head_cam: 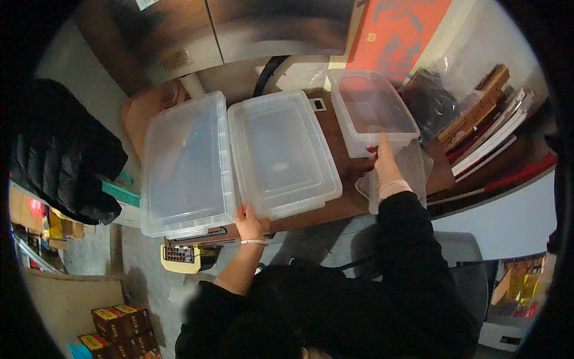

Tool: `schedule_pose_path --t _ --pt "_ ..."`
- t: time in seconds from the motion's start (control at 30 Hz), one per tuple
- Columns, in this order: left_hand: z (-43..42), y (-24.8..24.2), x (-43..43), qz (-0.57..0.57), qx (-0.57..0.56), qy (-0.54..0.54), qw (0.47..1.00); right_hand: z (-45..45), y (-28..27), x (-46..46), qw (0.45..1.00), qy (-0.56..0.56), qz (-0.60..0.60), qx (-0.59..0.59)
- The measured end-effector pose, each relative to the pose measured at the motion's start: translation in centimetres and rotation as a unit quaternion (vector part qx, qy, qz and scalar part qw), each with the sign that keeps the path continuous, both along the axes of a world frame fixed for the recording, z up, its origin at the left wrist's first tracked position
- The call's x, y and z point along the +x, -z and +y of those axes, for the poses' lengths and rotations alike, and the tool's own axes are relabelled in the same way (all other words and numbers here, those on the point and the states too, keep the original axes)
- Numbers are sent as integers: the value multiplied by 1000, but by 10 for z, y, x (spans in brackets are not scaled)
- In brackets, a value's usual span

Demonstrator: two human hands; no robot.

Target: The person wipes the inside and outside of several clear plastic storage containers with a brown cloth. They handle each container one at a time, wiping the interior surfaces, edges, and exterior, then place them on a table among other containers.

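Note:
My left hand (249, 223) touches the near left corner of a lidded translucent plastic storage box (282, 152) in the middle of the brown wooden table (305, 219). Against that box's left side lies a larger translucent box (186, 170) with a lid. My right hand (383, 155) grips the near rim of a smaller, lidless clear plastic box (352, 121), its thumb and fingers partly hidden. Under my right forearm, clear plastic lids or trays (415, 168) lie at the table's near right; their exact number cannot be told.
Metal cabinet doors (278, 27) overhang the table's back. To the right lean boards (477, 110) and a plastic-wrapped dark item (428, 101). A black padded jacket (67, 143) hangs at left. A grey chair (464, 269) stands near my right side; cartons (121, 327) are stacked on the floor.

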State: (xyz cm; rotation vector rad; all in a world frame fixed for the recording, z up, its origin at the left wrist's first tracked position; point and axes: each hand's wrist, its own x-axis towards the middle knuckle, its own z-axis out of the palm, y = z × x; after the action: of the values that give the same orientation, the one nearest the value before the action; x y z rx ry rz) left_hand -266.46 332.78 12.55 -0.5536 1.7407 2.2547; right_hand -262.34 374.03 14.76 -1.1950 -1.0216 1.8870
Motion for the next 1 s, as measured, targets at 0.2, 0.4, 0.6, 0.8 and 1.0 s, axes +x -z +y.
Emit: schedule_pose_path --t 0.2,0.4,0.6,0.8,1.0 --pt "6 12 -8 71 -41 27 996 -41 -18 -23 817 -349 -369 273" --pt "6 12 -10 78 8 8 997 -61 -2 -90 692 -358 -423 463" --pt "5 16 -2 93 -124 34 987 -62 -5 -96 649 -411 -461 445" --pt "4 11 10 214 -338 82 913 -84 -24 -78 652 -376 -457 474" --pt "-1 -2 6 261 -315 98 907 -104 -36 -67 606 -317 -448 576"
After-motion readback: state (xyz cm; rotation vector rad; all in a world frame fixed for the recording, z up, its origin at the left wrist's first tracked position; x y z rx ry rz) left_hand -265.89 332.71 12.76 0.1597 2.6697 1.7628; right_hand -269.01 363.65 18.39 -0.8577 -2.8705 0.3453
